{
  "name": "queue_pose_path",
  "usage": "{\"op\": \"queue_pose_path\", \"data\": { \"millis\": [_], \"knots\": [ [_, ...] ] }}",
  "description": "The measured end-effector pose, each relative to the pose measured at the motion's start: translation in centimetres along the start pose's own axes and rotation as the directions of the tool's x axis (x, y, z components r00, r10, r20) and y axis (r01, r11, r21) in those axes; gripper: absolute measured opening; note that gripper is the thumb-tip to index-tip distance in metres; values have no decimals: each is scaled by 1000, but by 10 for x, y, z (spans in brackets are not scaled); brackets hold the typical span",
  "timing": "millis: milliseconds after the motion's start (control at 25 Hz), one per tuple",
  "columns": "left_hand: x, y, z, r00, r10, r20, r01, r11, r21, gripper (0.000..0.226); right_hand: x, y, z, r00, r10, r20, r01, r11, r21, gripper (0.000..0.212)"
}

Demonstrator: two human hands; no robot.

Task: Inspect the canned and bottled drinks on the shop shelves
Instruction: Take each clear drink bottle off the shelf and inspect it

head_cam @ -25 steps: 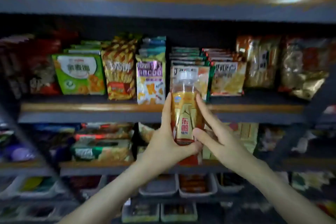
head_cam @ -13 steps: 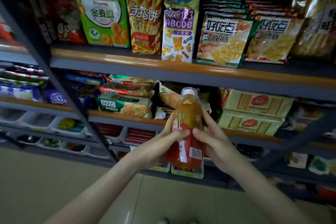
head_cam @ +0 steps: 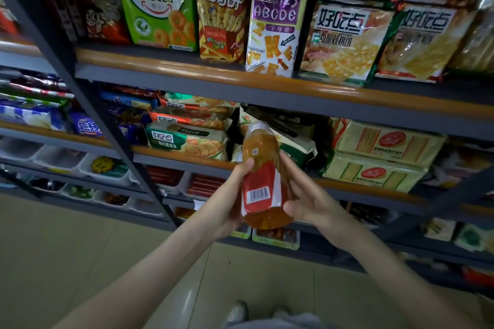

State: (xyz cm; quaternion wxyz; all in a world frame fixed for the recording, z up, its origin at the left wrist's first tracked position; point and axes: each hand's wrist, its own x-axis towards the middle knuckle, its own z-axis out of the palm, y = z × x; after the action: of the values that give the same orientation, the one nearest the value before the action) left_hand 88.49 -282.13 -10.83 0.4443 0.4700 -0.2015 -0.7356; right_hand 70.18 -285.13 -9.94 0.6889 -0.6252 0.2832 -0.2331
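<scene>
Retail shop, snack aisle. Grey metal shelves (head_cam: 240, 88) w/ orange front strips, stocked w/ packaged biscuits (head_cam: 344, 43) & crackers (head_cam: 374, 141); lower plastic trays (head_cam: 58, 160); tiled floor (head_cam: 66, 248).

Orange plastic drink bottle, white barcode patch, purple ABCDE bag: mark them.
Orange plastic drink bottle (head_cam: 264, 147), head view, amber shoulder.
White barcode patch (head_cam: 258, 194), head view, stripes.
Purple ABCDE bag (head_cam: 275, 14), head view, front.

Dim grey shelving (head_cam: 203, 83) with snack packets (head_cam: 160, 5) over pale tiled floor (head_cam: 66, 248).
</scene>
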Motion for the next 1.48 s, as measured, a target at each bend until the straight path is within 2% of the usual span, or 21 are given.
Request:
{"op": "queue_pose_path", "data": {
  "millis": [80,160,280,440,480,560,640,720,800,840,880,1000,1080,1160,1200,1280,1360,1400,1480],
  "knots": [
    [2,-1,3,1000,-19,14,20,995,-100,61,2,6,3,1000,-23,10,24,988,-150,104],
    [4,1,7,999,-27,40,33,988,-148,58,5,9,7,996,-51,-67,28,951,-307,103],
    [11,5,8,997,-52,49,57,992,-115,60,7,8,7,991,-66,-115,22,938,-347,102],
    [18,8,6,996,-83,40,84,996,-27,68,5,11,-18,999,44,5,-37,885,-463,113],
    [18,12,8,997,-72,28,71,997,28,69,6,11,-25,999,51,-3,-48,903,-427,106],
    [21,19,11,999,25,-22,-19,968,251,68,7,5,-34,983,63,-174,-98,974,-203,76],
    [24,21,20,974,226,-35,-167,809,563,57,9,-4,-37,944,123,-305,-128,992,2,53],
    [21,23,31,926,376,33,-259,570,780,43,9,-11,-31,945,145,-293,-156,988,-15,64],
    [15,31,41,902,392,179,-311,305,900,51,7,-14,-24,922,123,-367,-137,990,-12,78],
    [13,36,43,904,354,241,-333,227,915,61,6,-14,-24,903,113,-415,-121,993,9,79],
    [13,42,42,910,304,281,-353,215,911,67,4,-16,-24,889,102,-447,-102,995,23,78],
    [10,60,44,921,112,374,-380,473,795,73,-3,-26,-33,869,56,-492,-36,998,51,74],
    [11,66,51,877,73,474,-442,506,740,84,-10,-35,-41,879,-17,-477,39,999,35,64],
    [6,78,69,824,126,552,-531,510,677,89,-17,-53,-49,879,-88,-468,82,996,-32,65],
    [2,86,79,798,178,575,-581,479,658,89,-20,-66,-53,875,-116,-470,93,993,-72,69],
    [-8,104,96,736,311,602,-677,313,666,89,-27,-96,-60,861,-187,-473,107,976,-192,76],
    [-18,122,112,612,466,639,-733,32,679,85,-35,-129,-63,787,-344,-513,111,896,-430,90],
    [-21,129,120,510,543,667,-734,-129,666,80,-38,-143,-61,719,-438,-540,140,852,-505,98],
    [-30,144,143,232,650,723,-682,-421,598,74,-39,-172,-52,560,-619,-550,254,761,-597,108]
  ]
}}
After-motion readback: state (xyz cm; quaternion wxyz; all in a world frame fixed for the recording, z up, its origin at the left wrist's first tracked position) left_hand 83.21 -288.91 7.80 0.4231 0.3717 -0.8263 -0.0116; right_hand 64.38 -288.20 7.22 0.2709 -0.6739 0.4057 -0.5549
